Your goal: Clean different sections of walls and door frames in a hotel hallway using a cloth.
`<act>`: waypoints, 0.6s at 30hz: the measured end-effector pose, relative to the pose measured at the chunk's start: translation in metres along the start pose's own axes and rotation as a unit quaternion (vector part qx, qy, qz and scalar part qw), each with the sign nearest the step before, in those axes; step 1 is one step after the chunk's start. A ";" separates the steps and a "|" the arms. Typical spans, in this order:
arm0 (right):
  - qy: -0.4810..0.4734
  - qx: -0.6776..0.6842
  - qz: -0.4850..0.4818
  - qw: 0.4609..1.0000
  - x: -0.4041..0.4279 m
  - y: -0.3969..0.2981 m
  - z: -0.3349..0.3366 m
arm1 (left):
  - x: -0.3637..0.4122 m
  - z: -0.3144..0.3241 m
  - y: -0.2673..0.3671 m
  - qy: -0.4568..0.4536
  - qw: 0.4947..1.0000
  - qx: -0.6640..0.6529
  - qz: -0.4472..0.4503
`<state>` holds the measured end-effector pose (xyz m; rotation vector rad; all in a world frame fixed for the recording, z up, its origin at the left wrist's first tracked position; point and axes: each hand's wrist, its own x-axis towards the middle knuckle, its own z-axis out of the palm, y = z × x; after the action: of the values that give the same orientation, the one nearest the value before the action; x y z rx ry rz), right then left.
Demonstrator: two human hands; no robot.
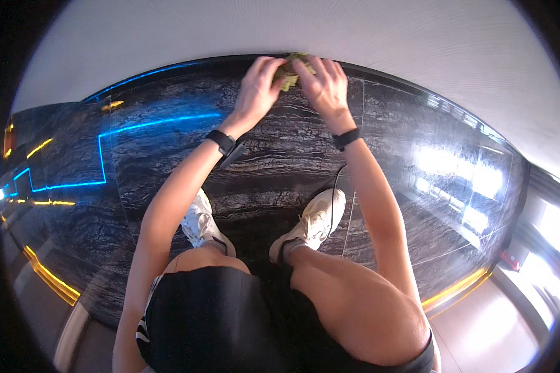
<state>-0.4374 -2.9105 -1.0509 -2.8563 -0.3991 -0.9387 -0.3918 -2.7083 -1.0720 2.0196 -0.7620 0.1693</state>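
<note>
A crumpled yellow-green cloth (288, 77) is gripped between my two hands, low against the dark skirting board (354, 68) where the wall meets the floor. My left hand (260, 88) pinches its left side between thumb and fingers. On the other side, my right hand (325, 86) has its thumb and fingers on the cloth's upper right part. Slight blur covers the fingertips, and part of the cloth is hidden behind them. Each wrist wears a black band; the left one carries a dark device (231, 155).
Glossy black veined tiles (280, 163) spread under my white shoes (315, 217), with blue and yellow light lines at the left. A thin black cable (334, 200) runs beside the right shoe. The pale wall (280, 28) rises ahead. Bright windows (553, 228) stand at far right.
</note>
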 end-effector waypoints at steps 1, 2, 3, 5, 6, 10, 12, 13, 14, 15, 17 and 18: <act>-0.009 -0.010 0.009 1.000 -0.007 0.012 -0.008 | 0.002 0.011 0.009 -0.021 1.000 -0.003 0.009; -0.012 -0.018 0.028 0.999 -0.016 0.022 -0.016 | 0.003 0.022 0.017 -0.054 0.998 0.008 0.026; -0.017 -0.032 0.046 0.998 -0.026 0.036 -0.026 | 0.006 0.038 0.026 -0.086 0.995 0.013 0.054; -0.008 -0.047 0.078 0.996 -0.043 0.058 -0.037 | 0.004 0.067 0.038 -0.121 0.989 0.017 0.081; -0.010 -0.060 0.087 0.994 -0.052 0.071 -0.041 | 0.002 0.082 0.042 -0.170 0.983 0.020 0.061; -0.033 -0.076 0.165 0.983 -0.075 0.109 -0.068 | 0.017 0.117 0.061 -0.223 0.968 0.008 0.114; -0.027 -0.046 0.211 0.976 -0.084 0.121 -0.077 | 0.022 0.128 0.070 -0.261 0.953 0.020 0.155; -0.023 -0.029 0.234 0.972 -0.089 0.128 -0.080 | 0.025 0.133 0.074 -0.261 0.953 0.020 0.156; -0.029 -0.018 0.248 0.968 -0.092 0.134 -0.082 | 0.028 0.135 0.077 -0.290 0.946 0.015 0.146; -0.029 -0.020 0.248 0.968 -0.094 0.136 -0.083 | 0.030 0.139 0.080 -0.320 0.937 0.010 0.137; -0.016 0.020 0.250 0.968 -0.095 0.137 -0.082 | 0.029 0.141 0.085 -0.288 0.946 0.005 0.148; -0.019 0.032 0.263 0.964 -0.093 0.133 -0.081 | 0.028 0.140 0.085 -0.276 0.953 -0.006 0.123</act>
<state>-0.5177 -3.0722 -1.0439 -2.6990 0.3134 -0.7473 -0.4432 -2.8656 -1.0757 1.9696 -1.3606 -0.2718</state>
